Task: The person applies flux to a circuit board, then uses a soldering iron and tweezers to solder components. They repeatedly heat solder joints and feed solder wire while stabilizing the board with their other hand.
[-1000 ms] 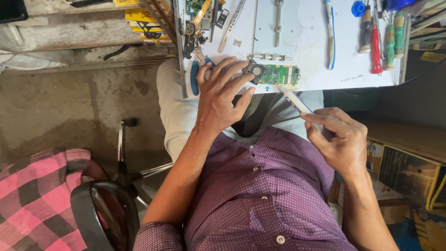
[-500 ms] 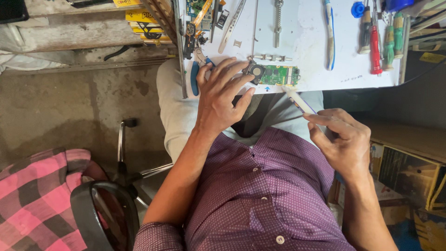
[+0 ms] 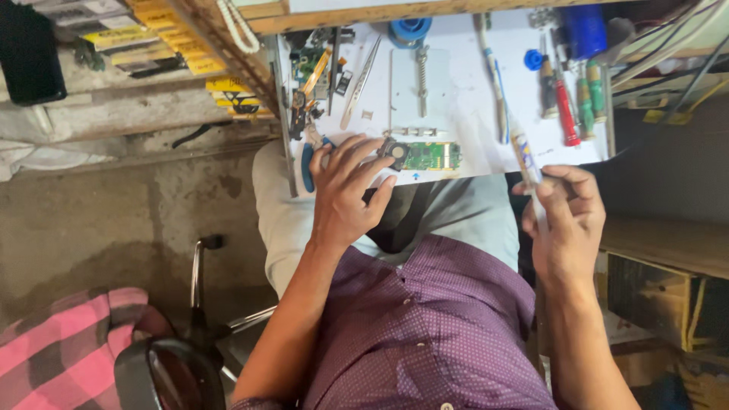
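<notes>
The left hand [image 3: 345, 190] is resting at the near edge of the white tabletop [image 3: 463, 91], fingers spread and curled loosely, fingertips touching the left end of a green circuit board [image 3: 421, 156] without gripping it. The board is lying flat near that edge, just in front of a metal board holder [image 3: 419, 87]. The right hand [image 3: 566, 220] is hovering off the tabletop's near right corner, fingers closed around a thin pen-like tool [image 3: 526, 163]. Screwdrivers [image 3: 566, 102] are lying toward the right edge.

circuit board [image 3: 430, 155] on worktable [image 3: 463, 91], screwdrivers [image 3: 566, 106] right
</notes>
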